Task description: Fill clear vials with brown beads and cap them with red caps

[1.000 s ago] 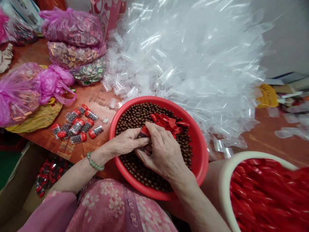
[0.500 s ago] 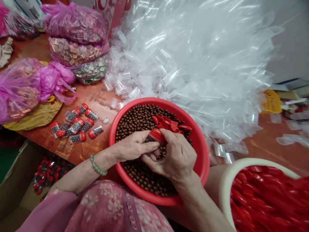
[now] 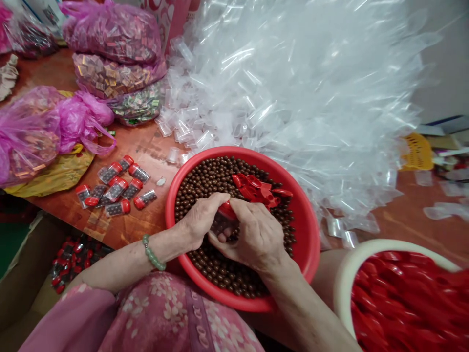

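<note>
Over a red basin (image 3: 311,244) of brown balls (image 3: 205,181), both my hands close round one small clear container with a red cap (image 3: 223,222). My left hand (image 3: 200,217) grips it from the left, its thumb up by the cap. From the other side my right hand (image 3: 256,232) holds it, fingers curled at the cap and below. Dark balls show through the clear wall; the hands hide much of it. Just beyond my right hand, several loose red caps (image 3: 252,188) lie on the balls.
Left of the basin, filled red-capped containers (image 3: 117,189) lie on the table (image 3: 146,142). A cardboard box (image 3: 22,274) below holds more. Clear empty containers (image 3: 293,98) form a large heap behind. At right stands a cream bucket (image 3: 342,288) of red caps. Pink bags (image 3: 113,34) sit back left.
The capped container was tilted and lifted a little toward the right, then lowered between the hands. My left thumb has shifted from its side up to the cap. The hands stay over the basin.
</note>
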`<state>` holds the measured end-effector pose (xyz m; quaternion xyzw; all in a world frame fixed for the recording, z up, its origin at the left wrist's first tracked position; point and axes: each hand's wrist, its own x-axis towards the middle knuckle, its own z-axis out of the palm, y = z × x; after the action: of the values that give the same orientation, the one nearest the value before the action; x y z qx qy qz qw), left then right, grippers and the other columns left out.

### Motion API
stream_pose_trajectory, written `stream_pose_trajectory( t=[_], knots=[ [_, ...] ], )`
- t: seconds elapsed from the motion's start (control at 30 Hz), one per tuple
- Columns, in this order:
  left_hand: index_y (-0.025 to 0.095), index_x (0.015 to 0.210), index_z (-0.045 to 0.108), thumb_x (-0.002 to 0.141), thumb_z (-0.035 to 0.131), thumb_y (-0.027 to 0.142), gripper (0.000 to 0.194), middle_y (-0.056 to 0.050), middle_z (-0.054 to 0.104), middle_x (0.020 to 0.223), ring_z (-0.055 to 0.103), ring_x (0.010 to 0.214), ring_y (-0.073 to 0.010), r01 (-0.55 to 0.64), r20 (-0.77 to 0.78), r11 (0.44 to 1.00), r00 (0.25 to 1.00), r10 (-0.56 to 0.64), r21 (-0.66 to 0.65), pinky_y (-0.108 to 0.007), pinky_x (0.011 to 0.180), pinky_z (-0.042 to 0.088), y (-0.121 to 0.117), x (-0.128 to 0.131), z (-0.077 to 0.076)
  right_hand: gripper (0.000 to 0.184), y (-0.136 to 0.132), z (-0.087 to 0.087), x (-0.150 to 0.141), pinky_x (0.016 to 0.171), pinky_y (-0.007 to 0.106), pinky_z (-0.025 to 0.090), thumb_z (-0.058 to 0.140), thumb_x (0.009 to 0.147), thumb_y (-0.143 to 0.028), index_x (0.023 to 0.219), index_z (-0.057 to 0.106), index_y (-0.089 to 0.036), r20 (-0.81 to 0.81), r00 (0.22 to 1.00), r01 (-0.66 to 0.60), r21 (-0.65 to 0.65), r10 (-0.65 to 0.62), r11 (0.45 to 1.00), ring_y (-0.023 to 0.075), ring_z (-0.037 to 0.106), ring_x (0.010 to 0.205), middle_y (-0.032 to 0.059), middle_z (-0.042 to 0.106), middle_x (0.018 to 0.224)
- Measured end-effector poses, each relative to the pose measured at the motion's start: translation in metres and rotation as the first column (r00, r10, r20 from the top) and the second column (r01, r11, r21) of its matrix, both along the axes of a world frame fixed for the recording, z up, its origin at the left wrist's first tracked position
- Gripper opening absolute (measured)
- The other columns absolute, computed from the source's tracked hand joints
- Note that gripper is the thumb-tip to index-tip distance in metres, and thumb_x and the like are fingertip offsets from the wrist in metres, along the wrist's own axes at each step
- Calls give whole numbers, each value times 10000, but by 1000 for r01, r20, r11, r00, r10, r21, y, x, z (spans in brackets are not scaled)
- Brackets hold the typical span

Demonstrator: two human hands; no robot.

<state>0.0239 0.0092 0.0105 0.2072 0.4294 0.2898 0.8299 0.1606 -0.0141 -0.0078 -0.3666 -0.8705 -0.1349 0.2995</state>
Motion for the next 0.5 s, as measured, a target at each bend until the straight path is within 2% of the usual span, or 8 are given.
stream_pose_trajectory(
  t=[0.1, 0.33, 0.4, 0.5],
  knots=[
    [178, 574, 505, 864, 437, 302, 322, 16, 483, 442, 412, 373, -91, -16, -27, 1000, 1000, 16, 13, -231, 389, 313, -1, 2, 1, 728, -1, 1, -1, 657, 373, 540, 649, 794, -350, 1389, 371, -36, -5, 1000, -5, 42, 5, 999, 263, 681, 781, 173, 699, 911],
    [178, 561, 500, 886, 413, 306, 359, 13, 462, 421, 410, 363, -97, -4, -33, 999, 999, 6, 46, -234, 382, 319, -3, 1, 0, 692, -2, 2, -6, 604, 359, 526, 679, 772, -341, 1366, 395, -128, -42, 999, 14, 48, -12, 999, 246, 677, 731, 130, 715, 890],
    [174, 581, 513, 898, 421, 335, 367, 19, 473, 424, 416, 356, -91, -22, -25, 998, 999, 23, 56, -222, 377, 331, -4, 0, -1, 686, -2, 3, -7, 610, 367, 535, 681, 764, -335, 1357, 395, -142, -65, 998, 26, 1, -26, 1000, 257, 681, 759, 135, 706, 925],
    [159, 599, 546, 924, 411, 444, 452, 7, 520, 449, 462, 365, -90, -18, 42, 998, 999, 15, 67, -217, 403, 381, -3, -4, -3, 688, -4, 5, -8, 648, 374, 563, 666, 779, -319, 1374, 360, -161, -126, 990, 41, -155, -61, 987, 270, 688, 859, 144, 680, 1018]
  ],
)
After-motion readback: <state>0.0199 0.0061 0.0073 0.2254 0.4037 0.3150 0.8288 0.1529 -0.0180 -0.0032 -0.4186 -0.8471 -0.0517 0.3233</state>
